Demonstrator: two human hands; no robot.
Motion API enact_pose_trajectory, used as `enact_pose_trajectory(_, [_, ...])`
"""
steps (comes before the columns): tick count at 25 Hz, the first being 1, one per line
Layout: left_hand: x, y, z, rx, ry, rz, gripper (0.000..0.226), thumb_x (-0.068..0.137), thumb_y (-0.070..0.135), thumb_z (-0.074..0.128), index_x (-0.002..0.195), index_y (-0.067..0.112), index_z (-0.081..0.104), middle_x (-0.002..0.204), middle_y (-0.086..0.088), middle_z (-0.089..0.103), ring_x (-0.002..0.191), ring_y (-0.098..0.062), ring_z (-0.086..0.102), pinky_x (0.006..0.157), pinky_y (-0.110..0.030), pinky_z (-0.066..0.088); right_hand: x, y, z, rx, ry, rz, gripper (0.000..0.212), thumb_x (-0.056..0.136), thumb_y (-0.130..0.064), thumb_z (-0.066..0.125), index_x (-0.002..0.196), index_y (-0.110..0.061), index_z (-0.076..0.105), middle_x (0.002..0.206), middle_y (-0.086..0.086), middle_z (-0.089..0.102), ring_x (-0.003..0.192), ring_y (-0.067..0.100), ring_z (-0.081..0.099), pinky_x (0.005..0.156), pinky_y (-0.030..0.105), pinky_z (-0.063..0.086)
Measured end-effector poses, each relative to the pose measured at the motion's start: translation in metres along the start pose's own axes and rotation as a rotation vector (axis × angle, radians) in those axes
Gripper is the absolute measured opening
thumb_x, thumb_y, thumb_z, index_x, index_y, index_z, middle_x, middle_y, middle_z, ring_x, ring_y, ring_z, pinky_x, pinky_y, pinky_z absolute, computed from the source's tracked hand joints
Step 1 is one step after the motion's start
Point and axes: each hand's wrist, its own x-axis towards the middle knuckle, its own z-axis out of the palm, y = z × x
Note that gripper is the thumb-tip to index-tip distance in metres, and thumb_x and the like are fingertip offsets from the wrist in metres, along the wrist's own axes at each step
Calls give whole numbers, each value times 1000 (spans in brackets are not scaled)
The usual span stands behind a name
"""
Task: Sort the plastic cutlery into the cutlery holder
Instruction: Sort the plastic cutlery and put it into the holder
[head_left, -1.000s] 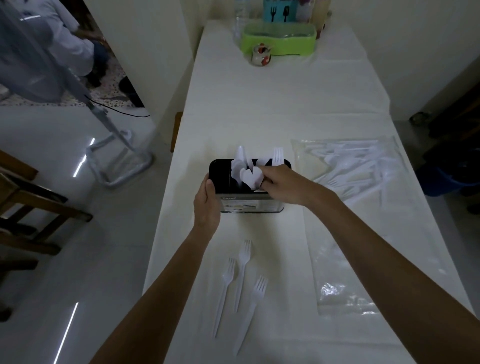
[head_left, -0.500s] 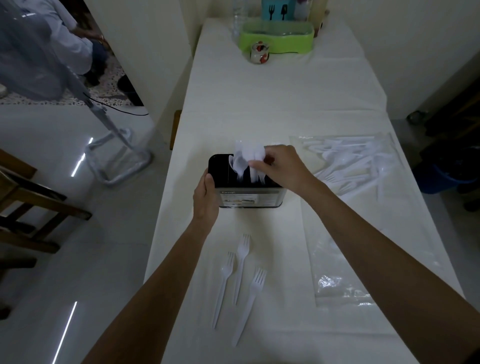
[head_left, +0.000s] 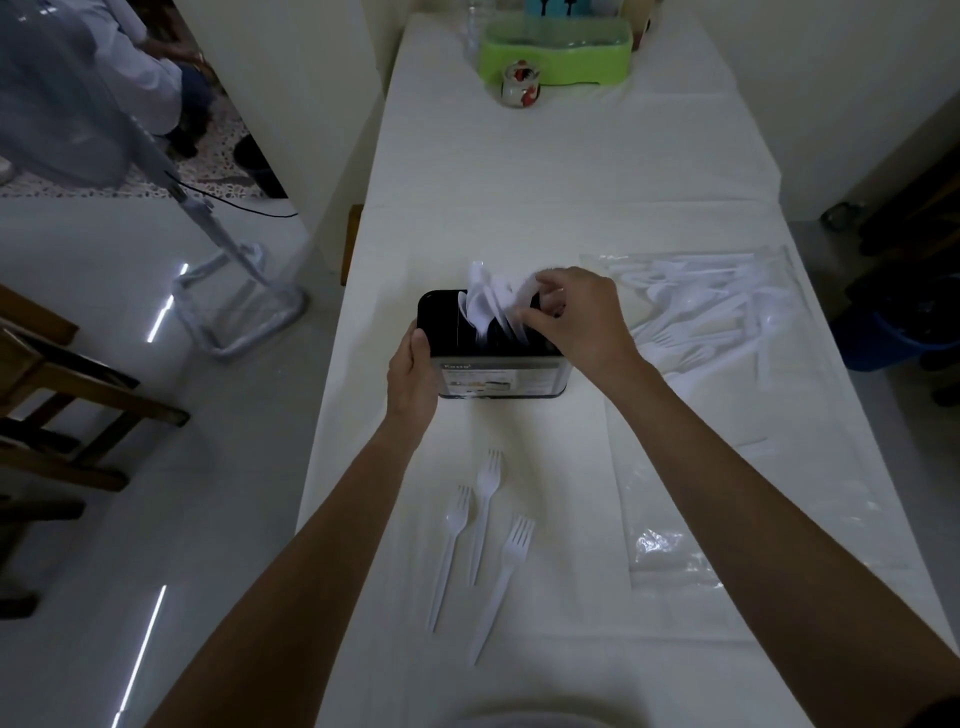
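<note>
On the white tabletop (head_left: 571, 171) stood the black cutlery holder (head_left: 498, 371), white spoons (head_left: 485, 306) upright inside. At its left end the left hand (head_left: 413, 374) was wrapped around the wall. Over its top the right hand (head_left: 576, 317) pinched the spoon tops. Three forks (head_left: 485, 525) lay nearer, apart; more cutlery sat in a clear bag (head_left: 717, 322) just right.

A white cloth (head_left: 571, 171) covers the long table. At its far end sits a lime-green plastic tray (head_left: 558, 49), with a small painted pot (head_left: 521, 85) just in front of it (red marks on white). Left of the table stands a wooden chair (head_left: 62, 395) on the glossy floor (head_left: 130, 519).
</note>
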Motion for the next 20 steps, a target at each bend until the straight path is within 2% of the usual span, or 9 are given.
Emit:
enact_pose_trajectory(2, [-6,2,-4,8,-23,-15,37,104,20,26,123,0,51,95,4,57,78,11,58,68,-7,44,-20,-1,-5,67,76,-15,26,76,-17,75,97,-3,67,89,13,68,82,24,65,80,36,54])
enact_pose_trajectory(4, [-20,-7,-10,40,-23,-46,32,103,27,29,120,15,53,103,10,60,93,5,58,77,-12,44,-46,5,-7,151,134,-19,25,79,-13,73,101,-3,67,93,13,68,82,21,66,79,32,54])
enact_pose_trajectory(6, [-46,-27,-17,246,29,-57,27,99,30,41,119,17,55,111,3,61,98,-5,59,75,-11,44,-79,13,-3,197,157,40,15,81,-11,69,95,-6,68,87,10,69,74,17,64,72,27,53])
enact_pose_trajectory(8, [-79,-49,-26,506,28,-62,24,92,29,57,111,15,59,108,-4,61,84,-9,59,67,-13,44,-120,24,11,174,85,157,4,82,-13,69,79,-10,69,69,3,68,61,11,61,65,21,48])
enact_pose_trajectory(10, [-104,-66,-30,712,-58,-67,25,84,34,67,99,15,62,96,-3,62,76,-12,58,65,-22,47,-163,34,32,193,-71,344,15,81,-15,69,67,-12,66,50,-4,60,48,7,60,56,17,46])
enact_pose_trajectory(12, [-114,-74,-30,865,-146,-94,33,78,40,70,97,15,61,91,-2,60,78,-16,58,69,-31,52,-200,37,52,249,-242,567,24,82,-19,69,61,-9,64,45,-1,58,36,6,57,48,23,49])
enact_pose_trajectory(14, [-118,-75,-28,933,-196,-101,37,78,40,69,102,14,59,95,-1,58,81,-17,58,72,-32,54,-225,34,66,298,-356,709,31,83,-24,69,57,-8,62,49,5,60,34,11,57,42,25,50])
enact_pose_trajectory(17, [-121,-71,-24,927,-182,-88,31,80,29,66,103,9,59,95,-2,59,80,-17,57,66,-24,48,-238,27,81,321,-357,759,33,82,-33,70,58,-12,64,53,6,64,37,14,60,41,24,51])
enact_pose_trajectory(20, [-123,-65,-22,897,-120,-81,19,81,17,63,94,3,66,86,-8,65,72,-14,58,58,-17,39,-237,24,89,195,-327,716,33,81,-36,69,55,-17,65,53,5,67,43,15,64,53,29,58])
